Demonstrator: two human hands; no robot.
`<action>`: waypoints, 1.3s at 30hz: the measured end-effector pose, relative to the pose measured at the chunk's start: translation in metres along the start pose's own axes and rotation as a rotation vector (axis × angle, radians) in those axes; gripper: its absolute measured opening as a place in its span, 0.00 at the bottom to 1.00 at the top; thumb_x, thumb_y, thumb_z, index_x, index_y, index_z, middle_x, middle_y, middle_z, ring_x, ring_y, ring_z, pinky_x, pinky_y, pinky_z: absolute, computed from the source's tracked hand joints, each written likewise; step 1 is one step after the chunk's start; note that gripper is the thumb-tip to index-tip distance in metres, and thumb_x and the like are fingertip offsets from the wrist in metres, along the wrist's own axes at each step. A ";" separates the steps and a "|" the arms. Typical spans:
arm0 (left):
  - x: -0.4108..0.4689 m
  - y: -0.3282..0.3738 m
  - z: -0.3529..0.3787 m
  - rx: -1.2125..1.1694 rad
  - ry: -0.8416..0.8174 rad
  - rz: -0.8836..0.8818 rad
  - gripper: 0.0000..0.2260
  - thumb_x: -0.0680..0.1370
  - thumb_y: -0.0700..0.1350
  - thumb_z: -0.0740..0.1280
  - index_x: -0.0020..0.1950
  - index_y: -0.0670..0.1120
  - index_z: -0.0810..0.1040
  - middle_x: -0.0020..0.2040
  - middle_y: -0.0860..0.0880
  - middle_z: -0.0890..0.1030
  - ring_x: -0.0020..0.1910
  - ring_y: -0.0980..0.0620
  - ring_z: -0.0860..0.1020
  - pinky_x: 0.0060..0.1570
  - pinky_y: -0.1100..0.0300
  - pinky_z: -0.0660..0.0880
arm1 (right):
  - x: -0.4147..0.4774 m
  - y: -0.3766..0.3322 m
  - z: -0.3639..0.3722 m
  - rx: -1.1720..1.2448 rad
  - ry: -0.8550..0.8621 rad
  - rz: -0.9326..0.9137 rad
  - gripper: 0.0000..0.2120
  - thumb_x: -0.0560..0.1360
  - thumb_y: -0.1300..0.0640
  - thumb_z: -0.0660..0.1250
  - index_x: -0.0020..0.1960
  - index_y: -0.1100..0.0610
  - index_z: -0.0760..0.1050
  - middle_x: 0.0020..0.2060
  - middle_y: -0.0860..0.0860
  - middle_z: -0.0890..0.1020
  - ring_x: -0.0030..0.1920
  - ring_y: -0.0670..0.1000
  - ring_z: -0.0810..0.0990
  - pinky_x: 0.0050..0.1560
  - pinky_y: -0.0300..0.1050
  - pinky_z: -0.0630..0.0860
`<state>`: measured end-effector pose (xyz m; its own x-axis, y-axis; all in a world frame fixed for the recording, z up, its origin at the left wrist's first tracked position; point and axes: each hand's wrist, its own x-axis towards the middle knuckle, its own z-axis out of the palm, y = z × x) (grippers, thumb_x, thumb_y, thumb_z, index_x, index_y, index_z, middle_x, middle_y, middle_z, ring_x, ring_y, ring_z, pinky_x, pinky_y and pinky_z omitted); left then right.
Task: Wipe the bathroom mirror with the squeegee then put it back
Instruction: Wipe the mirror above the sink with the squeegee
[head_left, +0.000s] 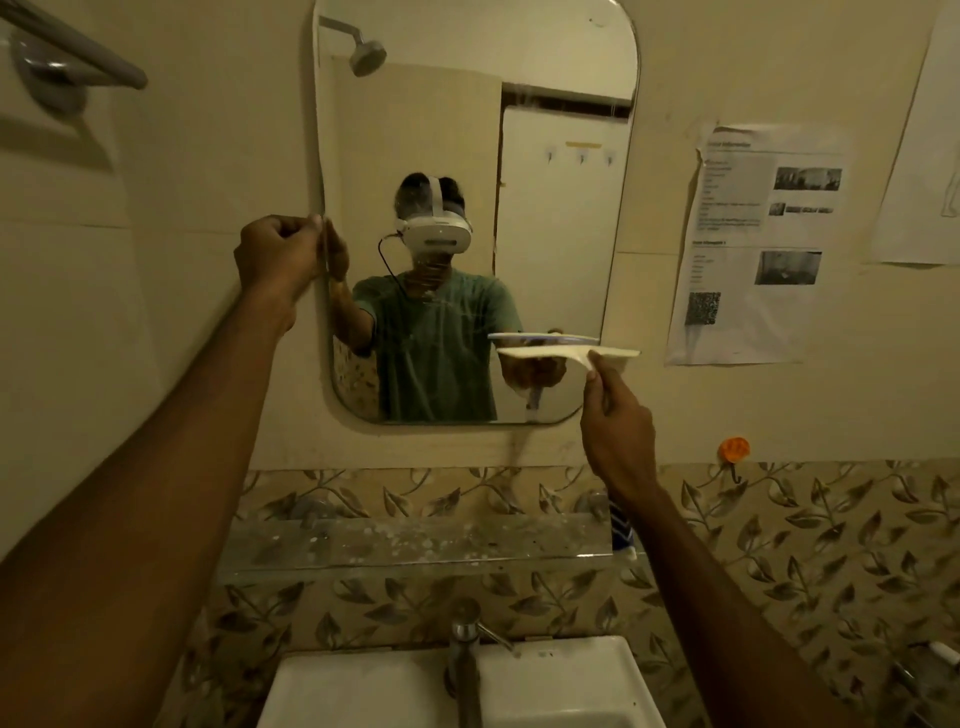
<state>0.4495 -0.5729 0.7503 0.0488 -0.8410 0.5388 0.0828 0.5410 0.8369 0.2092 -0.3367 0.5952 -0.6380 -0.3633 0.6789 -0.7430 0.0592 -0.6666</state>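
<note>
right hand clamped on cream plastic squeegee at rounded wall mirror lower right | left hand pinching mirror edge | risk: blade tilts, leaving streaks; mirror shifts if left grip slips

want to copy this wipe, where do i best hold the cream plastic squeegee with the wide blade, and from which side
Grip the narrow handle below the blade of the cream plastic squeegee, coming from below, as the right hand does. Its wide blade lies level at the rounded wall mirror, so a hold from underneath leaves the whole edge free.
</note>
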 end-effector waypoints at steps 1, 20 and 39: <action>0.004 0.007 -0.001 0.003 -0.007 0.025 0.09 0.77 0.52 0.68 0.53 0.49 0.79 0.52 0.49 0.83 0.51 0.53 0.81 0.54 0.54 0.80 | 0.008 -0.008 -0.001 0.018 0.008 -0.002 0.20 0.83 0.46 0.52 0.73 0.46 0.65 0.33 0.50 0.78 0.29 0.49 0.77 0.27 0.44 0.76; 0.067 0.081 0.022 0.027 -0.033 0.272 0.11 0.78 0.47 0.69 0.56 0.41 0.81 0.49 0.43 0.84 0.48 0.46 0.83 0.54 0.50 0.79 | 0.163 -0.166 -0.021 0.161 0.290 -0.206 0.19 0.83 0.46 0.53 0.72 0.48 0.68 0.34 0.51 0.77 0.25 0.47 0.73 0.19 0.37 0.72; 0.074 0.074 0.020 0.109 -0.046 0.317 0.14 0.78 0.52 0.67 0.53 0.41 0.82 0.47 0.45 0.84 0.47 0.49 0.80 0.46 0.59 0.72 | 0.214 -0.190 -0.002 0.013 0.385 -0.388 0.18 0.84 0.49 0.51 0.72 0.48 0.66 0.35 0.51 0.78 0.28 0.42 0.76 0.25 0.35 0.71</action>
<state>0.4392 -0.5953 0.8541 0.0102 -0.6307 0.7759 -0.0367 0.7752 0.6306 0.2141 -0.4240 0.8677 -0.3473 0.0103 0.9377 -0.9376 -0.0238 -0.3470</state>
